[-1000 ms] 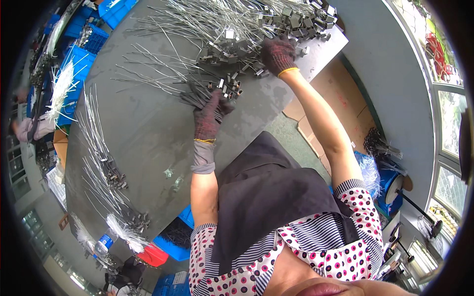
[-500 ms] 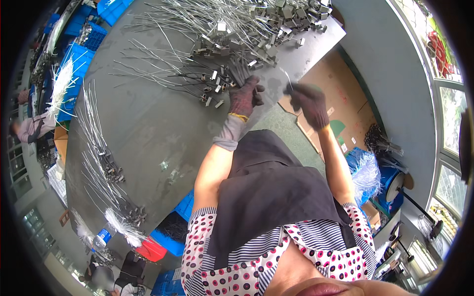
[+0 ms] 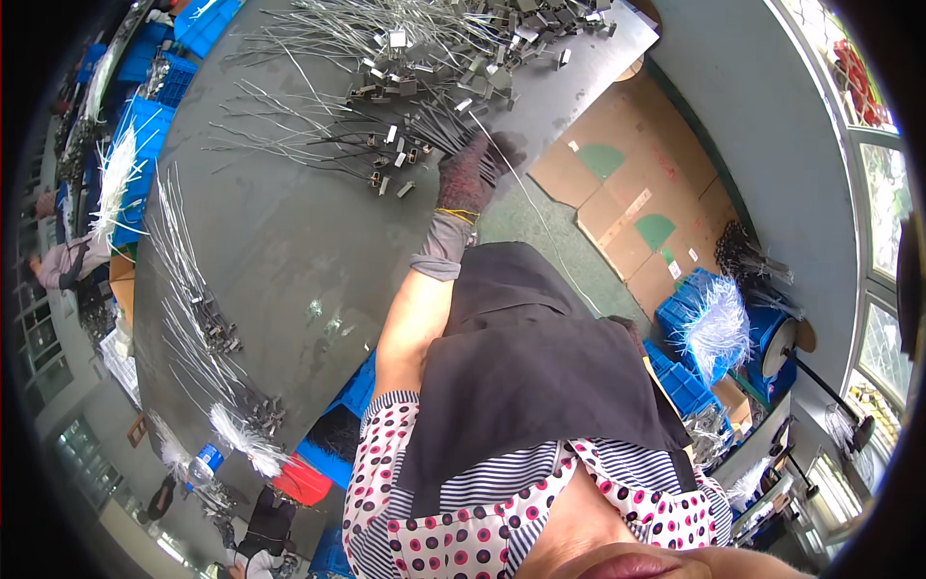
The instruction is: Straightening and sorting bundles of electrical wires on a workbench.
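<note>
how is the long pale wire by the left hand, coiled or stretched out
Stretched out: the pale wire runs in one gently bending line.

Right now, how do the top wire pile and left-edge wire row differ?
The top wire pile is larger and denser; the left-edge wire row is narrow and sparser. The pile's wires run mostly left from blocky ends; the row's run upward in the picture. Both: pale wires, blocky ends, gray table.

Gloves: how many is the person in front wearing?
2: one on the left hand, holding dark wires; one on the right hand, mostly hidden by the dark apron.
</note>
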The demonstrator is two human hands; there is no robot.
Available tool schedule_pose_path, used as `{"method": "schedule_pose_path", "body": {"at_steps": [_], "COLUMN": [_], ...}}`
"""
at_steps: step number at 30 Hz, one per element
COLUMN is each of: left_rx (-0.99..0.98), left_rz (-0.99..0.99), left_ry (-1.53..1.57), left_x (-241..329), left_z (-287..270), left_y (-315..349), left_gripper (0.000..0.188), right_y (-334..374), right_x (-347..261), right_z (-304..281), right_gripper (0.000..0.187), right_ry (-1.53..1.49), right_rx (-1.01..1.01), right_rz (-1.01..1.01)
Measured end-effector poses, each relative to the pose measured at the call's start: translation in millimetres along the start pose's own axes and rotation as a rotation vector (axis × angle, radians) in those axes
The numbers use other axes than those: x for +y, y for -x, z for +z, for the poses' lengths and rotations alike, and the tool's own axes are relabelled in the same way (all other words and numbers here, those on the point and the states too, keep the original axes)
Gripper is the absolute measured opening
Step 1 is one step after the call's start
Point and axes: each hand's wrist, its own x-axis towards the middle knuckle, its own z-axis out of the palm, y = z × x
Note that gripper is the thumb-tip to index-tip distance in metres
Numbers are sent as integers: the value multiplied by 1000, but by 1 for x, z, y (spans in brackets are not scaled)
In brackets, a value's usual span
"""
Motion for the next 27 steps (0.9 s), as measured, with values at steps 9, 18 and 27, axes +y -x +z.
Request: {"method": "schedule_pose_path", "body": {"at_steps": [9, 18, 27], "left_rx": [108, 180, 163], "left_rz": [284, 412, 402], "left_ry": [-134, -153, -198], "left_x": [32, 48, 43], "left_z": [3, -30, -56], "left_y": [11, 28, 50], "left_gripper": [23, 24, 24], "right_y": [-28, -27, -45], "right_x": [88, -49, -45], "right_z": [2, -14, -1], "right_gripper": [54, 61, 61], "right_ry": [130, 184, 208], "right_rx": [59, 104, 167], "right_rz": [11, 129, 50]}}
